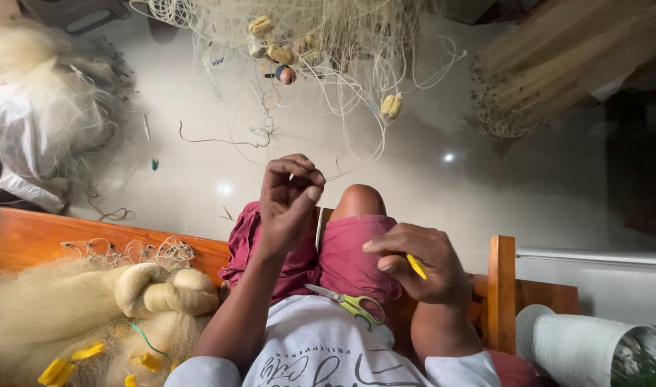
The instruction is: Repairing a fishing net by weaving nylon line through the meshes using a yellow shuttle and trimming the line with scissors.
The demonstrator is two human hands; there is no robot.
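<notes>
My left hand (290,204) is raised above my knees, its fingertips pinched together on a thin pale line that is barely visible. My right hand (417,264) rests lower, over my right thigh, closed on a small yellow tool (416,266) whose tip pokes out between the fingers. A pair of scissors with yellow-green handles (351,303) lies on my lap between both arms, touched by neither hand. I wear dark red shorts (349,254) and a white shirt. A pale fishing net (321,36) with yellowish floats hangs ahead, its strands trailing toward my hands.
A heap of cream netting (91,308) with yellow floats lies on the wooden bench (27,236) at my left. More netting over white sacks (41,122) is piled at far left. A wooden post (501,287) and a white roll (578,347) stand at right.
</notes>
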